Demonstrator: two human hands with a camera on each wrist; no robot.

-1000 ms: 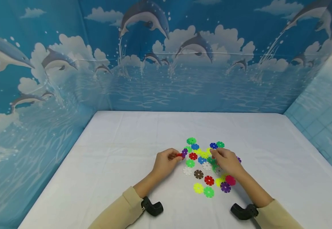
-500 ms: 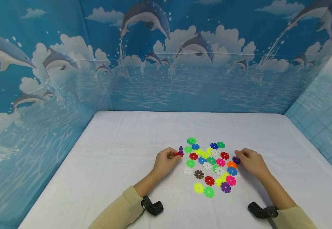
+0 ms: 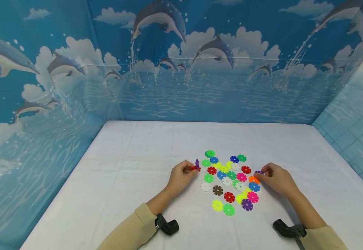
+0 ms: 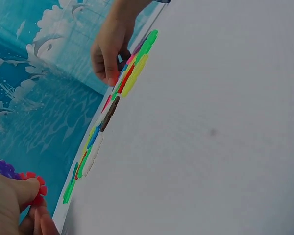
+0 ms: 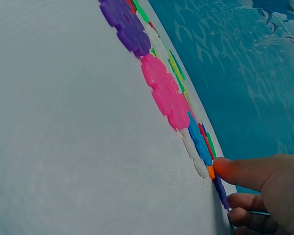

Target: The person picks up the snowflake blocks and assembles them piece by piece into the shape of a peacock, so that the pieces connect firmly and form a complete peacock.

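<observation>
In the head view, my left hand (image 3: 181,177) pinches a red notched plastic disc (image 3: 195,168) between thumb and fingers, above the table. A purple disc (image 3: 197,164) stands joined crosswise to that red one; the left wrist view shows the red disc (image 4: 35,185) and purple disc (image 4: 8,169) together. My right hand (image 3: 276,180) is at the right edge of the spread, its thumb and fingers on a dark purple disc (image 3: 258,172). In the right wrist view, that disc (image 5: 219,190) lies between thumb and fingertips, low over the cloth. The fingers partly cover it.
Several loose discs lie flat on the white table (image 3: 143,152) between the hands, among them a brown disc (image 3: 217,190), an orange disc (image 3: 254,180) and a pink disc (image 3: 253,197). Some overlap. A dolphin-print curtain (image 3: 181,86) hangs behind and beside the table.
My right hand has moved right from over the middle of the discs to the dark purple disc and now pinches it. The joined pair in my left hand has turned slightly.
</observation>
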